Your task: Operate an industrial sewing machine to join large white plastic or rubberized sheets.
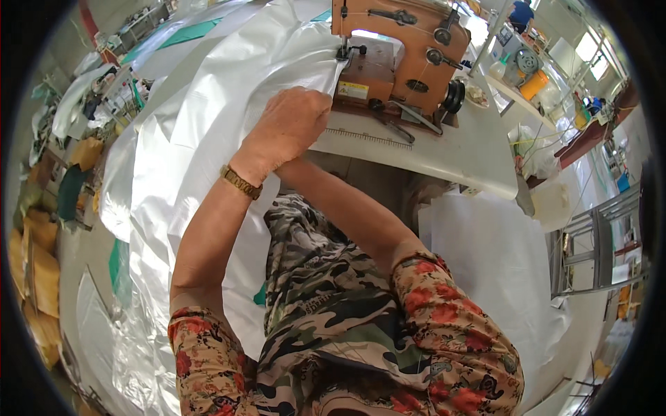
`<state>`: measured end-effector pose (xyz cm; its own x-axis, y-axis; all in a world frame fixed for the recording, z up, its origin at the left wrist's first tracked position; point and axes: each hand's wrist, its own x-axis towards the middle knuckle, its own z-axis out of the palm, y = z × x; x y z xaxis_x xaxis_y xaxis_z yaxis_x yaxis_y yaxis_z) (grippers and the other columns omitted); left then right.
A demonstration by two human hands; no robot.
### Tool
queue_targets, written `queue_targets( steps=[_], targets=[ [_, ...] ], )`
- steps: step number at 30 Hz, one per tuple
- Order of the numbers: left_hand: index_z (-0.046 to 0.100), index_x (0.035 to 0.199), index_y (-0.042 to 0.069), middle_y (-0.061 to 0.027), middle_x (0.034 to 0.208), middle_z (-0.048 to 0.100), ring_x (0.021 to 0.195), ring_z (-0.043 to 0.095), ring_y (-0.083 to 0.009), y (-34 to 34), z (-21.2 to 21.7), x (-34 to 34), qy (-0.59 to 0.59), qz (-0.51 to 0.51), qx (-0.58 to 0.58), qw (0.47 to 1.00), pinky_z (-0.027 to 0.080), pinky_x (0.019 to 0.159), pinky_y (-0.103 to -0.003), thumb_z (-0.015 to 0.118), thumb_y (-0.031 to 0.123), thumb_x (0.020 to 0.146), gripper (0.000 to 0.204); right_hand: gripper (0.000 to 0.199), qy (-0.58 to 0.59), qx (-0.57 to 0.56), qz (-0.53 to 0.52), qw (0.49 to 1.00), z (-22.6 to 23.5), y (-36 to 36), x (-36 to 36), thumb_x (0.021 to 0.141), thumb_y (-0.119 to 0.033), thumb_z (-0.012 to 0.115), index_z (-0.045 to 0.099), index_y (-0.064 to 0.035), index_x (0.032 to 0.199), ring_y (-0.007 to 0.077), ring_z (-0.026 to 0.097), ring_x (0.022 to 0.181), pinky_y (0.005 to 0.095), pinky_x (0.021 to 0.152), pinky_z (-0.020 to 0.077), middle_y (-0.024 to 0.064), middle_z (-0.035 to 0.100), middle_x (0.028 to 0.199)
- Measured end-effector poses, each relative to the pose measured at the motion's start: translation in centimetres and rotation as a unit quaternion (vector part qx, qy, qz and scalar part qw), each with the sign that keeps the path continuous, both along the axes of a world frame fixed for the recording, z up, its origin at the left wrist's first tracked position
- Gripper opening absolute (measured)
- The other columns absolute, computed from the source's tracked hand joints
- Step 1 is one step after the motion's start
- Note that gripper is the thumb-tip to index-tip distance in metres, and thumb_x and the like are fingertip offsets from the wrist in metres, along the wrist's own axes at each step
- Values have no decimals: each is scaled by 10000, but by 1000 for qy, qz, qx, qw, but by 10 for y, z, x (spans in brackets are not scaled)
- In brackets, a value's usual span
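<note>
My left hand (291, 123), with a gold-coloured watch at the wrist, is closed at the right edge of a large silvery-white sheet (215, 90). Its fingers curl under, and the sheet's edge appears to be gathered in them. Crossing beneath it, my right hand (287, 163) is almost wholly hidden behind the left, so its fingers do not show. Just beyond my hands stands an orange-brown sewing machine (423, 62), its needle and presser foot (343, 50) at the sheet's edge. The sheet drapes down to my left in shiny folds.
The pale sewing table (479, 163) carries a ruler strip (368, 137) along its front and a dark-handled metal tool (399, 130) beside the machine. White sheeting (485, 256) hangs at right, near a grey metal rack (596, 243). Yellow-brown bundles (43, 277) lie far left. Another person (520, 15) is in the background.
</note>
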<state>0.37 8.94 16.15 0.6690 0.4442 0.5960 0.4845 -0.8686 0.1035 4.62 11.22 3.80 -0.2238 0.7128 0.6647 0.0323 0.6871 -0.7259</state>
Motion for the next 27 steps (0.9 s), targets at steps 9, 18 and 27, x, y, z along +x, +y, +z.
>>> queue_targets(
  steps=[9,18,27],
  targets=[
    [576,731,42,-167,695,618,656,625,-335,-4,-117,-12,-58,127,-40,989,483,586,-436,615,140,848,157,173,-318,90,-17,944,-59,-62,22,927,-168,531,589,-58,1047,339,602,956,402,829,493,144,624,1035],
    [673,764,-2,50,641,590,602,465,-32,-9,-146,-4,-400,108,-453,790,387,525,-231,721,149,846,178,157,-392,287,-60,872,41,-12,147,826,-166,648,613,-75,949,246,570,974,406,870,433,60,601,978],
    [688,788,-6,-3,722,633,651,533,-72,-11,-134,-15,-418,96,-621,656,412,594,-227,788,157,788,191,178,-420,322,6,849,28,19,157,829,-158,649,623,-93,993,215,534,1059,458,1005,347,20,572,1047]
  ],
)
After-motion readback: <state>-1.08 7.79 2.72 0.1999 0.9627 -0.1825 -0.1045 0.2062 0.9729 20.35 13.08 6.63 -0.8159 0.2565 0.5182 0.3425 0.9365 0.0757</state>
